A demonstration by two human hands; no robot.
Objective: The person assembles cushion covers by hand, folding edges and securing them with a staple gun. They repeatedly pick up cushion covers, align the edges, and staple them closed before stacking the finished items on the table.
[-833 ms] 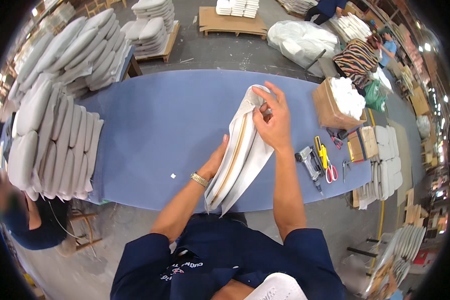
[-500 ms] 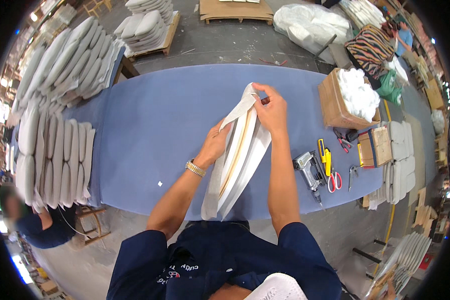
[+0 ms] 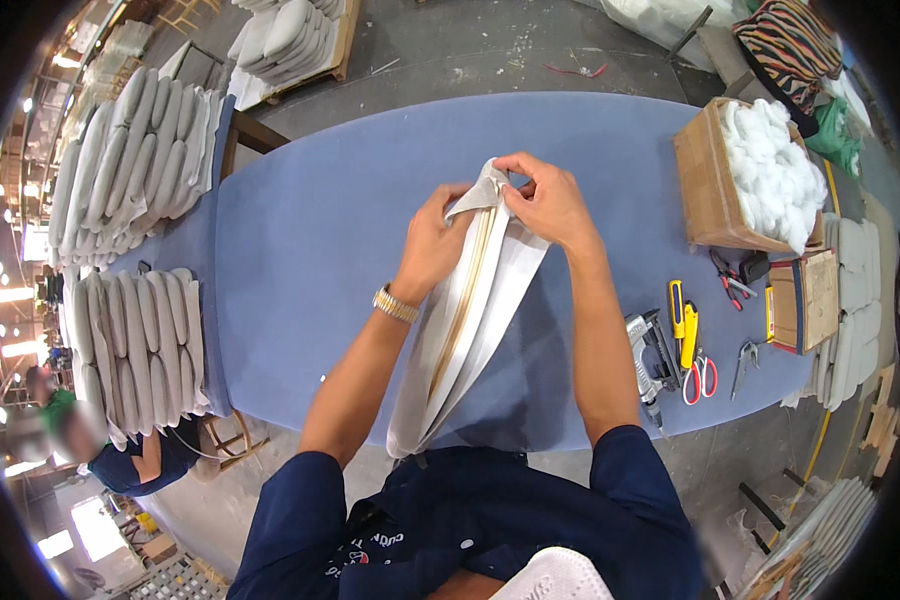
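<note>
Padded panel (image 3: 469,310), long and pale, is up on edge over the near side of the blue table (image 3: 310,250), as I see it from above in the head view, its far end raised between the worker's two hands. Its lower end reaches the table's near edge, close to the shirt (image 3: 440,510); whether it rests there I can't tell. The right hand (image 3: 552,205) pinches the grey cloth flap (image 3: 478,195) at the far tip between thumb and fingertips. The left hand (image 3: 435,240) has its fingers curled at the flap's left corner, but I can't tell how firmly it grips.

My worry would be that small pinch: if the cloth slid out of those fingertips, the flap could spring back or crease. With the lower end so near the edge, a weak left hold might let the whole piece twist or slip. The nail gun (image 3: 650,360) lies just beside the right forearm (image 3: 602,340), pointing towards the table's edge; a careless elbow could knock it off.
</note>
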